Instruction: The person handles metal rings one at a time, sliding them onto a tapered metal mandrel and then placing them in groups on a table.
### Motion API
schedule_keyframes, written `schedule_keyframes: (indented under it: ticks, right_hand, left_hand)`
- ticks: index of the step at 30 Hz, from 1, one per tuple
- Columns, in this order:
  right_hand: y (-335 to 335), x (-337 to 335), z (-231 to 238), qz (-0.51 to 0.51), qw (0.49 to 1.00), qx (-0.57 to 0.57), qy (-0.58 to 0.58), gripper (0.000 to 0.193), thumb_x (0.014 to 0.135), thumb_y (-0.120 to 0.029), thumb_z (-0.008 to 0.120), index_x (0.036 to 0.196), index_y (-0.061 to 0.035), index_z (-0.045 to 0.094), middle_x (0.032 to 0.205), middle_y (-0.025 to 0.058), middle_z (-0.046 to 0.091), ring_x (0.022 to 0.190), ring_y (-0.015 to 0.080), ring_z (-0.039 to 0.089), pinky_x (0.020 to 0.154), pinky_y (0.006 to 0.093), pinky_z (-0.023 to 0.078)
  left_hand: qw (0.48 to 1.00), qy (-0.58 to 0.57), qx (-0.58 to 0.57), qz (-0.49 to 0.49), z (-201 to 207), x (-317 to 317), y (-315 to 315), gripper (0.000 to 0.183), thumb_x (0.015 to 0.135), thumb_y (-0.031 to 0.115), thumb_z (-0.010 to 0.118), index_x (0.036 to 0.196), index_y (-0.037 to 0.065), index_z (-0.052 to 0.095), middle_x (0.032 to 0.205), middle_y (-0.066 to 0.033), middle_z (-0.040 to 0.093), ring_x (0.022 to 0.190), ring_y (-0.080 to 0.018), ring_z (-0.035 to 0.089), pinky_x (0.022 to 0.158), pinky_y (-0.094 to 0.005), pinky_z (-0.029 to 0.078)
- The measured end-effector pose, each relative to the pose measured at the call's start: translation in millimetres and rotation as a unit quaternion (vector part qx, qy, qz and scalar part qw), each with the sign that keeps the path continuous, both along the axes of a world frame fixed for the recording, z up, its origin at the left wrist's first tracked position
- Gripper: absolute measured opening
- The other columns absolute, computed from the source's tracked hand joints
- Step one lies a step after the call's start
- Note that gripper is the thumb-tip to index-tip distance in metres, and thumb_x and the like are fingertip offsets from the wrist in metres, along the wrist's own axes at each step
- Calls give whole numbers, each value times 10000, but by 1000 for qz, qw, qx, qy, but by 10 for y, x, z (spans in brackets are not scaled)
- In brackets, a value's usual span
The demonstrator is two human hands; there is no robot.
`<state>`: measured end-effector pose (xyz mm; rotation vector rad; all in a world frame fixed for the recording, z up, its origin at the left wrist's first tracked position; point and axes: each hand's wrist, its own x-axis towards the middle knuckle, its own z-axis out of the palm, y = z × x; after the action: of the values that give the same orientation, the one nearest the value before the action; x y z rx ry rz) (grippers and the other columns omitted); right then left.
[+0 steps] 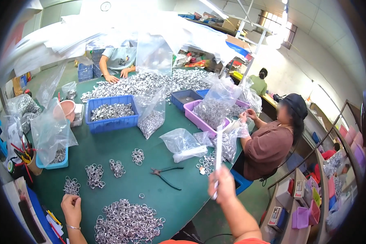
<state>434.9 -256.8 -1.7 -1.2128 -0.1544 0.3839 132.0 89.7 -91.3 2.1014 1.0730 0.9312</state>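
The right hand (223, 184) pinches a thin white strip (218, 156) upright; the left hand (71, 206), closed beside the heap of silver metal rings (128, 221), could scatter them.

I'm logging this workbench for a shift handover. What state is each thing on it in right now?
Black-handled metal pliers: lying flat on the green table, handles spread, untouched.
Blue plastic crate: partly filled with rings.
Purple plastic tray: holding an open bag of rings.
Clear plastic bag by the crate: upright, partly filled.
Left hand: closed, fingers curled.
Right hand: raised, pinching a white strip.
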Motion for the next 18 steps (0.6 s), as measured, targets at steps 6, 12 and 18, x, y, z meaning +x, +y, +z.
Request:
schedule_keyframes:
  ticks: [6, 12, 18]
  right_hand:
    - [-277, 1334, 883, -51, 989, 91, -101, 136, 937, -251, 383, 882, -151, 459, 644, -6, 466, 455, 93, 418, 375, 245, 343]
    - [74, 1582, 886, -46, 994, 98, -24, 124, 933, -240, 435, 929, -117, 450, 674, 28, 466, 450, 109, 374, 391, 269, 316]
    - [289, 210, 130, 102, 991, -71, 41, 317, 892, -185, 478, 1195, -108, 427, 671, 20, 457, 354, 70, 333, 296, 209, 272]
  left_hand:
    - [999, -25, -14, -30, 83, -69, -39, 44, 715, -50, 610, 732, -44, 570, 696, -66, 502, 548, -118, 471, 509, -222, 386]
    - [999, 10, -19, -33, 84, -203, -119, 35, 723, -33, 621, 748, -33, 597, 709, -74, 535, 588, -129, 513, 540, -227, 413]
    - [980, 31, -28, -192, 277, 206, -304, 65, 736, 31, 646, 789, -1, 626, 765, -98, 594, 667, -201, 575, 597, -270, 448]
